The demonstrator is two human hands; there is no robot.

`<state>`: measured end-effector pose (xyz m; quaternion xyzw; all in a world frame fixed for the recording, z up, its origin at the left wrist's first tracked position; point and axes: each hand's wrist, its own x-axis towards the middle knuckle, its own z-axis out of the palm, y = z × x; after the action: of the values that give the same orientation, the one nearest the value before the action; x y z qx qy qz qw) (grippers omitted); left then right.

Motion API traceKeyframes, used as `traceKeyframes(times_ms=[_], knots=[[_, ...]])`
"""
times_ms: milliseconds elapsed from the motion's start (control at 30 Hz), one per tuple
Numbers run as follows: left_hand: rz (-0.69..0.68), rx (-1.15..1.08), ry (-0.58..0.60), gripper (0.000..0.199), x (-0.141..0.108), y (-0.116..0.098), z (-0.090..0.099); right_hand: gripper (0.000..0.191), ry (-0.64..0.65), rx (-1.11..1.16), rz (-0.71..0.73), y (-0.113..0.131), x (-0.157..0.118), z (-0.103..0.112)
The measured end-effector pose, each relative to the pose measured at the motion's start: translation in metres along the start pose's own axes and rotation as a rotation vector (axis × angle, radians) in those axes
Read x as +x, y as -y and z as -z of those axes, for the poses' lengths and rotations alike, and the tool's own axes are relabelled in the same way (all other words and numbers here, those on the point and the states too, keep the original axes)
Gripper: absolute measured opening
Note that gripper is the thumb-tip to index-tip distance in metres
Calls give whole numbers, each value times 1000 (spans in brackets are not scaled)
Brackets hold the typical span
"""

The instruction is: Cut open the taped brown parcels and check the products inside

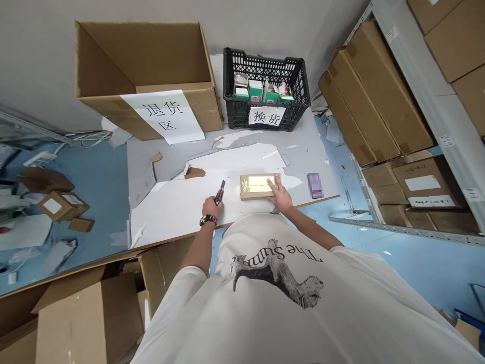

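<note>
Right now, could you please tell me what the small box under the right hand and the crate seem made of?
The small box looks like matte brown cardboard, judging by its plain tan edges; its glaring, glossy top may be tape. The crate looks like dull black moulded plastic, judging by its latticed walls.

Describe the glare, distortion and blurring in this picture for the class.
Head view: bright glare on the shiny top of the small carton by the right hand; head view: the rack post leans steeply, probably wide-angle distortion; head view: the purple item is pixelated, its markings unreadable.
</note>
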<state>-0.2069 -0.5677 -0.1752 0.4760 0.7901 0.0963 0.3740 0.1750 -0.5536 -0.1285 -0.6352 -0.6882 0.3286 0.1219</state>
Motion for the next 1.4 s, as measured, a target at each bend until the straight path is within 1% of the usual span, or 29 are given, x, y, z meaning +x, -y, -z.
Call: traceKeyframes(times_ms=[133, 200, 233, 300, 367, 433, 567, 633, 700, 767, 833, 867, 933, 1000, 1067, 1133, 1200, 1300, 1400], knots=[[197, -297, -50, 38, -1, -11, -1, 95, 3, -18, 36, 12, 21, 2], [232, -399, -60, 40, -3, -22, -1, 96, -10, -28, 50, 18, 28, 6], [218, -445, -67, 43, -5, -29, 0, 96, -23, -29, 52, 21, 29, 9], [150, -563, -102, 49, -10, -46, 2, 96, -55, -20, 53, 28, 28, 15], [38, -684, -143, 54, -20, -67, 3, 93, -74, 18, 67, 37, 24, 21], [-90, -715, -138, 56, -32, -90, 2, 88, -49, 113, 99, 48, 19, 24], [-317, -627, -36, 59, -60, -136, -12, 71, 85, 435, 105, 73, 19, 16], [-400, -569, 30, 53, -71, -153, -21, 57, 94, 533, 68, 81, 23, 11], [-453, -539, 84, 48, -78, -162, -26, 49, 54, 551, 18, 82, 26, 10], [-480, -517, 100, 46, -77, -162, -25, 46, -2, 539, -39, 77, 28, 17], [-472, -473, 69, 49, -69, -157, -18, 45, -41, 515, -81, 68, 28, 30], [-449, -443, 39, 54, -63, -152, -15, 43, -49, 496, -94, 64, 28, 38], [-375, -402, -13, 70, -48, -142, -9, 39, -27, 450, -106, 56, 29, 54], [-292, -426, -19, 82, -34, -131, -9, 33, 24, 386, -100, 52, 33, 68], [-220, -507, 27, 81, -23, -123, -14, 30, 74, 273, -66, 53, 40, 78], [-176, -591, 70, 71, -19, -116, -22, 30, 119, 139, -8, 58, 48, 85], [-171, -642, 76, 69, -19, -112, -31, 32, 173, 34, 57, 65, 56, 90], [-208, -667, 59, 80, -21, -105, -40, 38, 261, -127, 145, 82, 68, 96], [-257, -660, 50, 92, -20, -98, -46, 45, 366, -368, 234, 103, 76, 104]])
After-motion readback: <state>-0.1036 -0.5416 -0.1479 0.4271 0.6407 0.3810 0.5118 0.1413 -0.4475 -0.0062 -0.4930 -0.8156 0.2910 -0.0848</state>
